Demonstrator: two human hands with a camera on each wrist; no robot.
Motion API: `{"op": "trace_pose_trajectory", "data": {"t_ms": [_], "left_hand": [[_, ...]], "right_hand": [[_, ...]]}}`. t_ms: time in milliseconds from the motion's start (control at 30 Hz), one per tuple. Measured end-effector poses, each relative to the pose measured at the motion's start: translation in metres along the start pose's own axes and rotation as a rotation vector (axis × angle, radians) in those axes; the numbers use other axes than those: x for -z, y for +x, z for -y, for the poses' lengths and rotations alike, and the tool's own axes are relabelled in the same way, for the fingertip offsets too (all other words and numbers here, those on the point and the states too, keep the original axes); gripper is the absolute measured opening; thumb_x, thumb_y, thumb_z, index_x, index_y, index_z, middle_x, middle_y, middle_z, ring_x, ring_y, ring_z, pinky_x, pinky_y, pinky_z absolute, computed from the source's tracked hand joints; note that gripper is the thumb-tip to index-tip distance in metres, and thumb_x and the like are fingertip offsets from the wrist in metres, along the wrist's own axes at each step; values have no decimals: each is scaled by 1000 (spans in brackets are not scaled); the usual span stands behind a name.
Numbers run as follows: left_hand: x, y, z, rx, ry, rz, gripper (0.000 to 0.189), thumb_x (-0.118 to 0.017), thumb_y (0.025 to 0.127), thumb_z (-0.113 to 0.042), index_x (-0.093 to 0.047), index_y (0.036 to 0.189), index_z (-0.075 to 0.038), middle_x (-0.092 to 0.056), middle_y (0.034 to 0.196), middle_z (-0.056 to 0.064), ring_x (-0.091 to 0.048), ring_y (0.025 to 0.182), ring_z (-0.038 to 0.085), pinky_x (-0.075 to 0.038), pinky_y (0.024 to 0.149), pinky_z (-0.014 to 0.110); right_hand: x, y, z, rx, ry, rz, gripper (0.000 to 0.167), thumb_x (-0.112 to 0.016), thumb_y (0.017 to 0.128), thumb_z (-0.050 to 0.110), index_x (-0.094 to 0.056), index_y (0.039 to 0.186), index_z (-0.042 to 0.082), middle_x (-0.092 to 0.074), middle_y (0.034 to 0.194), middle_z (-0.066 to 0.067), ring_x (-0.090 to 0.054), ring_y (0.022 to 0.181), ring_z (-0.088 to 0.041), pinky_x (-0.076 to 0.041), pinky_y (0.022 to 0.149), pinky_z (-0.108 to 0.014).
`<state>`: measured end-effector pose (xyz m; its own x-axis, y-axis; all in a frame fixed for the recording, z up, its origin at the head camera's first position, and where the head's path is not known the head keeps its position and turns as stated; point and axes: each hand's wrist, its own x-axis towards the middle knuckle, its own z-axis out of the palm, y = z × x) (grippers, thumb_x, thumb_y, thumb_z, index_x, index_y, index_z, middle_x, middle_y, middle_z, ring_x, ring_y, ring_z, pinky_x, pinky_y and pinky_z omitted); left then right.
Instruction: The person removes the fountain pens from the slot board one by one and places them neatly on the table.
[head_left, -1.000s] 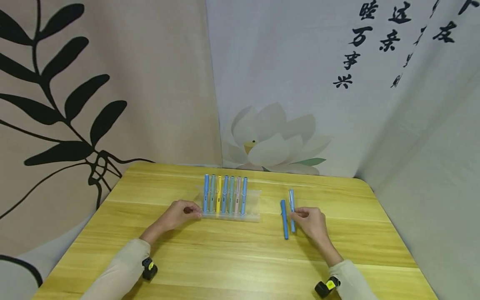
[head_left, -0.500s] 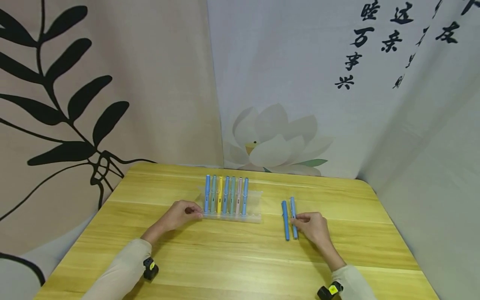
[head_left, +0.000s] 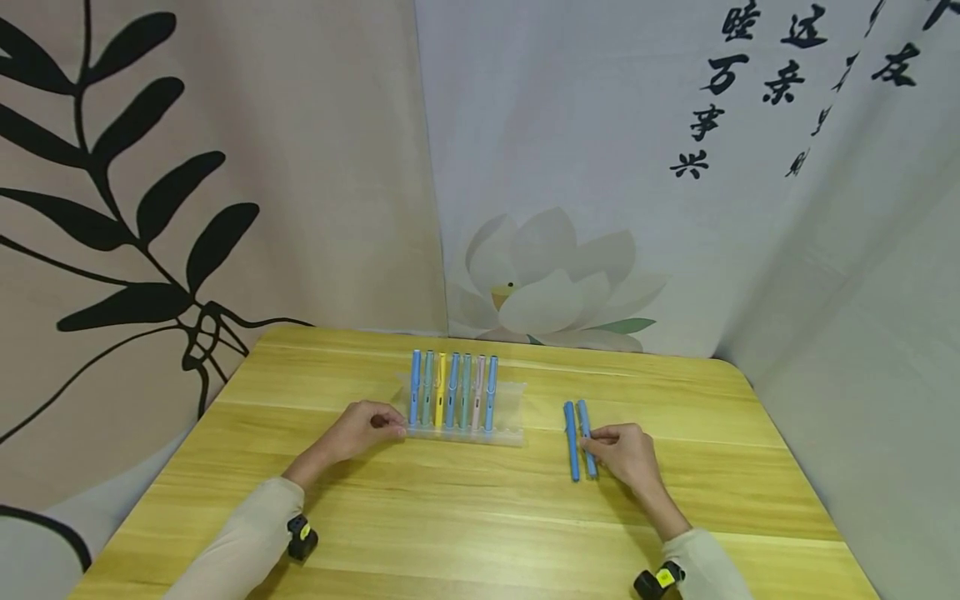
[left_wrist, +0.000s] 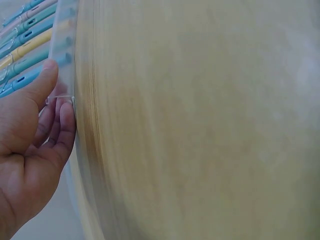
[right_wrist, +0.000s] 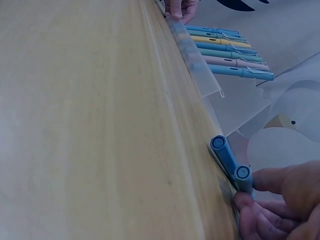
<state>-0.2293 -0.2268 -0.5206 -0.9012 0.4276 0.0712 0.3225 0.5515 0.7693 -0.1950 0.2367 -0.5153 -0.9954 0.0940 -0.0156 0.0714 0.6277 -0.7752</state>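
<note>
A clear plastic pen stand (head_left: 511, 410) holds a row of several pens in blue, green, yellow and pink, leaning back side by side. My left hand (head_left: 371, 429) grips the stand's left front corner; in the left wrist view the thumb lies on top of the clear ledge (left_wrist: 64, 80) with fingers curled beneath. To the right, my right hand (head_left: 624, 452) pinches a blue pen (head_left: 582, 412) between thumb and fingers, low over the table. Just left of it lies another, darker blue pen (head_left: 572, 442), nearly parallel. Both pens' round ends face the right wrist camera.
The light wooden table (head_left: 465, 525) carries the stand near its back edge. Behind rises a curtain (head_left: 352, 167) with a printed plant, a lotus and characters. Black wrist cameras (head_left: 302, 538) sit on both sleeves.
The pen in my right hand has come toward the front of the table and now lies nearly level with the other blue pen. My left hand stays on the stand.
</note>
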Motion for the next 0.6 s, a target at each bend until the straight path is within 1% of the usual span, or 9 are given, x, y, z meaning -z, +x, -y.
{"op": "trace_pose_trajectory", "data": {"t_ms": [133, 233, 333, 433, 600], "left_hand": [[0, 0, 0, 1, 4, 0, 13, -71, 98, -23, -77, 102, -12, -73, 95, -3, -64, 87, 11, -53, 79, 26], [0, 0, 0, 17, 3, 2, 13, -72, 97, -23, -77, 102, -13, -73, 94, -4, -64, 88, 12, -53, 80, 26], [-1, 0, 0, 8, 0, 6, 13, -72, 97, -23, -77, 102, -12, -73, 95, -3, -64, 88, 13, -53, 80, 26], [-1, 1, 1, 2, 1, 6, 13, -72, 97, -22, -77, 102, -12, -73, 94, -2, -64, 88, 12, -53, 79, 26], [0, 1, 2, -11, 5, 13, 13, -72, 98, -23, -77, 103, -12, -73, 94, -3, -65, 88, 12, -53, 79, 26]], "right_hand": [[-1, 0, 1, 0, -9, -6, 25, -84, 87, 21, -79, 96, -1, -76, 78, -7, -69, 62, -15, -51, 51, -27], [-1, -1, 2, -9, 0, -3, 25, -84, 86, 21, -78, 96, -1, -76, 77, -7, -70, 61, -15, -51, 51, -27], [0, -2, 3, -13, 11, 9, 26, -83, 87, 20, -77, 98, -3, -76, 77, -7, -71, 62, -17, -52, 52, -27], [2, -3, 5, -11, 9, 18, 29, -82, 89, 21, -76, 102, -4, -76, 80, -8, -72, 65, -17, -53, 55, -28], [6, -3, 8, 42, -15, 9, 31, -80, 90, 20, -75, 111, -3, -76, 91, -10, -73, 75, -19, -56, 61, -29]]}}
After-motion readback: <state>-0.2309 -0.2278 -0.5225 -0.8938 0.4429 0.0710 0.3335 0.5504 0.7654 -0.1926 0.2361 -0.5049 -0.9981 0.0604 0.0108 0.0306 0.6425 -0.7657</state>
